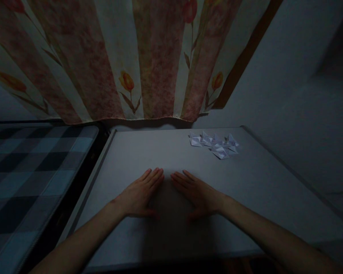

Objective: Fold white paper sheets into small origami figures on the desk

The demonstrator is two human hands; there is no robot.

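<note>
My left hand (140,194) lies flat, palm down, on the white table (260,182), fingers stretched out and pointing forward. My right hand (197,194) lies flat beside it, fingers also stretched out, the fingertips of both hands almost meeting near the table's middle. Neither hand holds anything. Several small folded white paper pieces (215,144) sit in a loose pile at the far right of the table, well beyond my right hand.
A curtain with tulip print (131,57) hangs behind the table. A bed with a grey checked cover (31,167) stands to the left, across a dark gap. A plain wall (303,95) runs along the right side. The scene is dim.
</note>
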